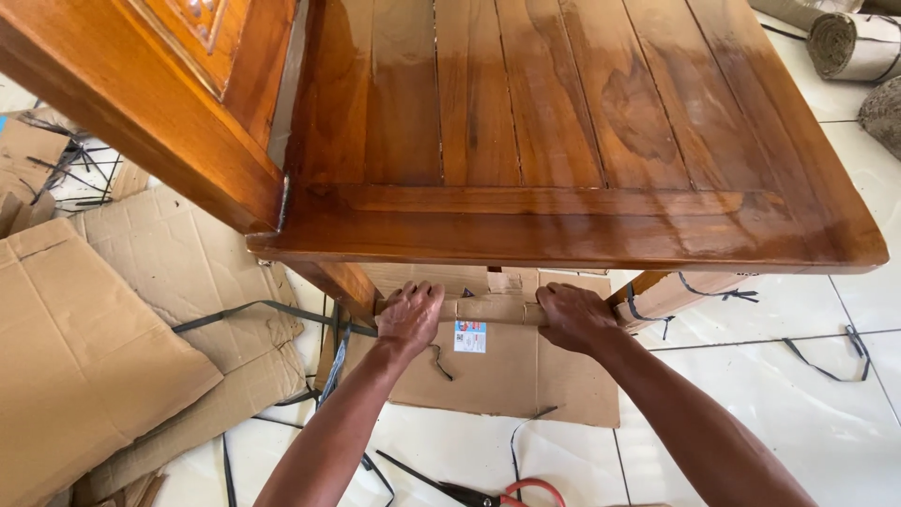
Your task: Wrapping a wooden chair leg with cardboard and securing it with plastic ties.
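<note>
Looking down thru the head cam, I see both hands pushed in under the front edge of a glossy wooden table [563, 122]; left hand [410, 314] and right hand [574, 317] sit side by side w/ a gap between them, each curled over the top fold of a cardboard wrap [511, 366] that hangs below the tabletop between the legs; left fingers [413, 293] bent down over the cardboard edge, closed on it; right fingers [560, 293] likewise hooked over the same edge, knuckles up; fingertips themselves hidden behind the fold, so I can't tell how tight the grip is. A small label w/ blue and red print [469, 336] is stuck on the cardboard between the two wrists; cardboard's lower part lies out on the white tile floor [770, 413]. Red-handled scissors [507, 491] lie on the floor near the bottom of frame, between the forearms, apart from both hands; black plastic straps [826, 361] scattered on the tiles, right and left; flattened cardboard sheets [84, 347] piled at left; a wrapped table leg [671, 293] just beside the right hand.
</note>
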